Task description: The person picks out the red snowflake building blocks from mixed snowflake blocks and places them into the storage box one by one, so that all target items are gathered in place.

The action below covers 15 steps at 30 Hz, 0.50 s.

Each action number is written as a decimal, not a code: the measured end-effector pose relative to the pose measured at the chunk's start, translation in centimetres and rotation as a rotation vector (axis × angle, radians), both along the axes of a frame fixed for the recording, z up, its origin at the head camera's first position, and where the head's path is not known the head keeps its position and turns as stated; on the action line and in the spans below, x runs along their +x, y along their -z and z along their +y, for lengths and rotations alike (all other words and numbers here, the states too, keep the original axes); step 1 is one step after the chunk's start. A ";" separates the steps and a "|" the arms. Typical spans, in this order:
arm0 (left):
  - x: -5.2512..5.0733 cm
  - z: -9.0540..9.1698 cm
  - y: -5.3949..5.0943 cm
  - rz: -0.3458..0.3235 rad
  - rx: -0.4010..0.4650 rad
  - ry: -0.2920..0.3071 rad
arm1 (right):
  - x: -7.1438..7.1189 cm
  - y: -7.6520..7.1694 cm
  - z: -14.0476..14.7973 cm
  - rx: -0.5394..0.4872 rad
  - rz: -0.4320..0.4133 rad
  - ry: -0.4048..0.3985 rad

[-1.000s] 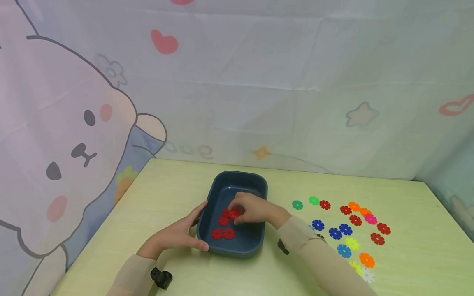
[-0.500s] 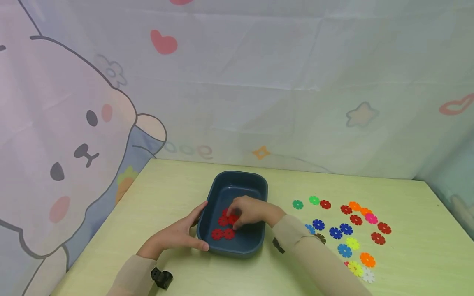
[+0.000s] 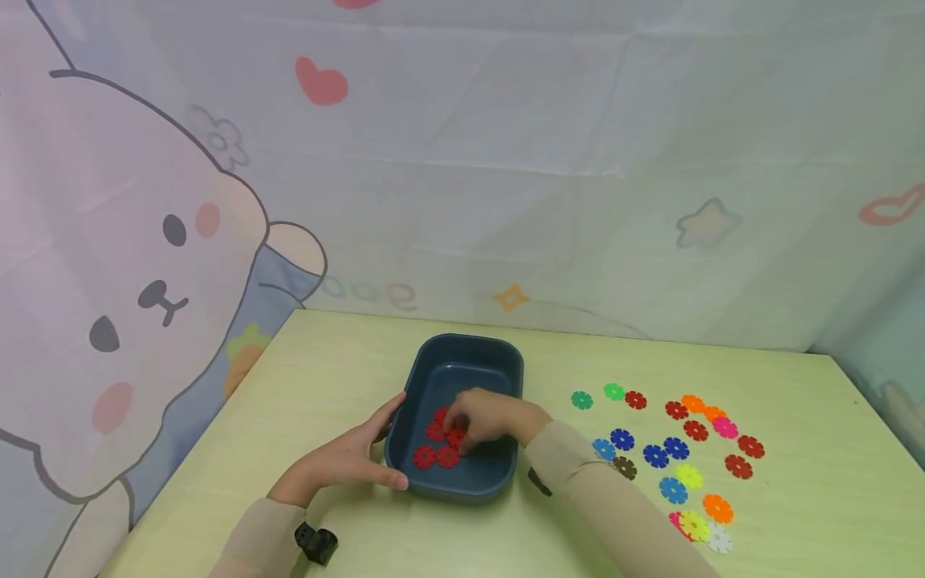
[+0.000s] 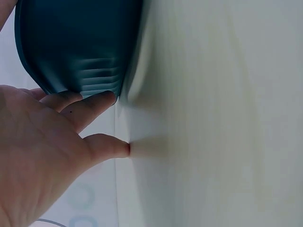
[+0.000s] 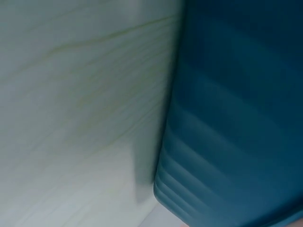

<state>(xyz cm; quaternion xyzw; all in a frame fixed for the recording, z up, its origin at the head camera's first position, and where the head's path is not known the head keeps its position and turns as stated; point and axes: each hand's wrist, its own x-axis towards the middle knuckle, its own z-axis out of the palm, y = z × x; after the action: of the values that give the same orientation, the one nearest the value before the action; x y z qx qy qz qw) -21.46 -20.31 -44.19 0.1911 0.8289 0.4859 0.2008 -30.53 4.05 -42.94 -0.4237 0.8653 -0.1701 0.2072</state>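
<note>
Red flower-shaped discs [image 3: 424, 457] lie in a dark blue bin [image 3: 455, 488] on the table. Reaching over the bin's right side, my right hand [image 3: 487, 416] has its thumb and fingers curled round one red disc [image 3: 457, 436] beside the others; the fingertips are partly hidden. My left hand [image 3: 343, 459] rests spread against the bin's left side, thumb near the front corner. In the left wrist view, that hand [image 4: 42, 142] touches the ribbed bin [image 4: 66, 42] with extended fingers. The right wrist view is largely filled by the bin's outer wall [image 5: 227, 104].
On the table's right part lie loose discs: green [image 3: 581, 400], dark red [image 3: 695, 430], blue [image 3: 656, 456], orange [image 3: 718, 508], yellow [image 3: 689, 476], white [image 3: 719, 538] and others. A printed cloth [image 3: 462, 201] hangs behind the table [image 3: 347, 341].
My right hand has moved slightly toward the front of the bin, and the disc at its fingers has shifted the same way. My left hand and the bin have stayed in place.
</note>
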 end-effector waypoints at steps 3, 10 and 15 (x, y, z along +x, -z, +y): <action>-0.1 0.0 0.1 0.007 0.001 0.002 | -0.1 0.2 -0.1 0.001 0.006 -0.005; -0.1 0.0 0.1 0.018 0.011 0.012 | -0.1 0.2 0.0 -0.017 -0.007 -0.002; -0.1 -0.1 0.1 0.027 0.010 0.015 | -0.1 0.0 0.1 -0.058 -0.006 0.006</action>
<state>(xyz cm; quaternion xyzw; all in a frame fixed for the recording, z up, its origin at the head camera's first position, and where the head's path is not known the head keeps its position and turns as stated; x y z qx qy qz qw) -21.54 -20.40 -44.32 0.2048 0.8275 0.4860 0.1925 -30.62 4.13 -42.94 -0.4266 0.8604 -0.1971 0.1971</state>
